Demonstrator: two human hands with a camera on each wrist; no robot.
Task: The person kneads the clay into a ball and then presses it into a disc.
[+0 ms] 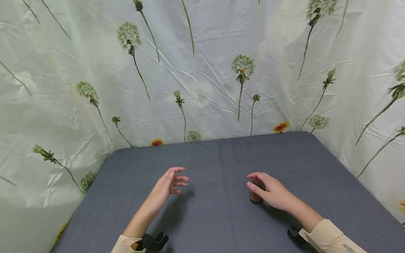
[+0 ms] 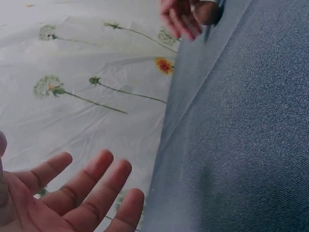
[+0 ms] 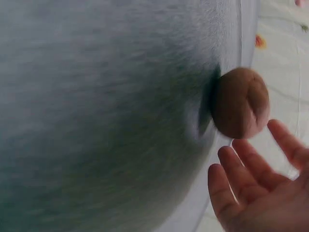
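A small brown, roundish object (image 1: 255, 197) lies on the grey cloth, right of the middle; its kind is unclear. The right wrist view shows this brown roundish object (image 3: 239, 103) with a creased, lighter patch on one side. Just beside and above it is my right hand (image 1: 274, 192), its fingers spread and loosely bent, not gripping it. Whether a fingertip touches it I cannot tell. Over the left half of the table my left hand (image 1: 164, 185) hovers, fingers apart and relaxed, holding nothing. Its spread fingers also show in the left wrist view.
The table (image 1: 215, 218) is covered in dark grey cloth with a faint crease down the middle. A pale curtain (image 1: 202, 70) printed with dandelions stands behind it and along both sides. Each wrist wears a black band (image 1: 155, 241).
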